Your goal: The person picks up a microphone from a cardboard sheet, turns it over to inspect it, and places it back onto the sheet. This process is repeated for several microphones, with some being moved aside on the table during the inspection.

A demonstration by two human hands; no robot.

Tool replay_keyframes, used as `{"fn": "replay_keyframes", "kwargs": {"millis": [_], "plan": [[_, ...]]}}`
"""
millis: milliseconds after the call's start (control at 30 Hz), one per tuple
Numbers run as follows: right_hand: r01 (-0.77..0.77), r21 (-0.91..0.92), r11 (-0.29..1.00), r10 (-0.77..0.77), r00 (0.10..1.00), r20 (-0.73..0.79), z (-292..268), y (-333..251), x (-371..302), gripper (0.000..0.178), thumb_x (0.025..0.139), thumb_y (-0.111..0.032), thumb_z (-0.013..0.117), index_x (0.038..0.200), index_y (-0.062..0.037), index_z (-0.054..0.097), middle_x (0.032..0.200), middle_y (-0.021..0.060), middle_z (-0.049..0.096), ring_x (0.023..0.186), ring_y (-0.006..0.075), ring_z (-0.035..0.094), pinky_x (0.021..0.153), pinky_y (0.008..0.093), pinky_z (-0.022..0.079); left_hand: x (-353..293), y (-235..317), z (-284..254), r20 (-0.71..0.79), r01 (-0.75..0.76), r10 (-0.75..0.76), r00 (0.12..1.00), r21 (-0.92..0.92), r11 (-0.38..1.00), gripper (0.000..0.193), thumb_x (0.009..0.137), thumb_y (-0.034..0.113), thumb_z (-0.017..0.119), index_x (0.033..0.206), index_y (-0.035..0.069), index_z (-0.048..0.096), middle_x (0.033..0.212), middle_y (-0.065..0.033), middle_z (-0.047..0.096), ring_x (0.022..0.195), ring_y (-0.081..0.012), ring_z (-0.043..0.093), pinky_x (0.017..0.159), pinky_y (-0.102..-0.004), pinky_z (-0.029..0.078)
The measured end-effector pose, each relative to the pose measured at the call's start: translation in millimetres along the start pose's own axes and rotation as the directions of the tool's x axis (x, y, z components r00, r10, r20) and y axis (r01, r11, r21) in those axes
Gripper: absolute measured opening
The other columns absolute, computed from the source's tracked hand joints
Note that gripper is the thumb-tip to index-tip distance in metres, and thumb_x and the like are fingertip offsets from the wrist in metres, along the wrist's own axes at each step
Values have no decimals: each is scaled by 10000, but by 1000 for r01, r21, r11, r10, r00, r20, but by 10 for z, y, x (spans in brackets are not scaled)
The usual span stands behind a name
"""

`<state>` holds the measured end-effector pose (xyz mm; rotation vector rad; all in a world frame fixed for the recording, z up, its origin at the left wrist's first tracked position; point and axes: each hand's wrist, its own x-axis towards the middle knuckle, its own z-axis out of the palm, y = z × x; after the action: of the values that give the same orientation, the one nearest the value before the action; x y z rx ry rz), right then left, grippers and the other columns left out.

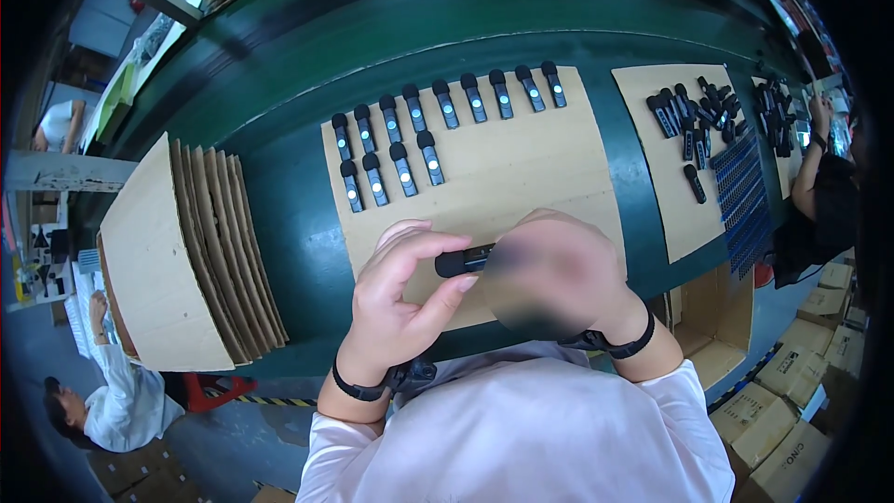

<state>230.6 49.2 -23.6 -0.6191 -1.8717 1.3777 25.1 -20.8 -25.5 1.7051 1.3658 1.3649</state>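
Thumb and forefinger of my left hand (402, 287) close around a small black microphone (451, 265) with a rounded foam head. Its other end runs into my right hand (568, 270), whose curled fingers are partly hidden by a blurred patch. The microphone lies almost level above the near edge of a cardboard sheet (521, 177). Two rows of similar black microphones (400, 168), each with a pale round spot, rest on that sheet, foam heads pointing away from me.
A second cardboard sheet (684, 214) at the right bears a loose heap of black microphones (698, 116) and a blue mesh mat (743, 200). Folded cardboard pieces (200, 251) stand at the left on the green table (298, 205). Other people work at both sides; cartons (759, 419) are stacked lower right.
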Motion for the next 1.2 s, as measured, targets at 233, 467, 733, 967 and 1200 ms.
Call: {"fn": "replay_keyframes", "kwargs": {"millis": [233,467,733,967,1200], "plan": [[132,-165,977,-139,990,-30,56,15,39,347,785,32,735,1118,20,638,931,120,665,809,216,635,719,301,491,37,27,21,-8,-82,82,997,43,996,337,726,-18,771,1043,26,666,906,-89,687,852,-245,648,986,-447,439],[189,-189,963,-199,979,-34,62,21,58,335,783,41,729,1106,20,641,927,126,666,802,235,637,697,315,495,58,22,20,3,-116,116,993,73,991,327,716,-35,761,1025,24,670,886,-83,680,829,-225,648,987,-446,433],[228,-186,956,-241,970,-45,64,37,65,351,766,53,732,1103,19,640,935,127,669,809,248,640,698,326,502,59,23,24,10,-117,117,993,74,990,312,717,-42,750,1012,26,675,886,-80,681,829,-230,649,987,-466,435],[256,-213,943,-268,963,-33,62,63,61,369,746,67,738,1097,14,638,947,125,667,806,249,636,688,326,505,76,21,26,10,-141,141,990,77,987,308,717,-25,759,1009,23,675,893,-81,682,831,-237,650,983,-470,438],[265,-208,941,-283,957,-59,72,-20,98,336,759,51,739,1075,-4,640,948,123,662,811,253,629,691,330,505,67,3,66,7,-53,53,999,51,997,276,733,4,758,991,23,663,928,-94,680,854,-258,647,981,-462,436]]}}
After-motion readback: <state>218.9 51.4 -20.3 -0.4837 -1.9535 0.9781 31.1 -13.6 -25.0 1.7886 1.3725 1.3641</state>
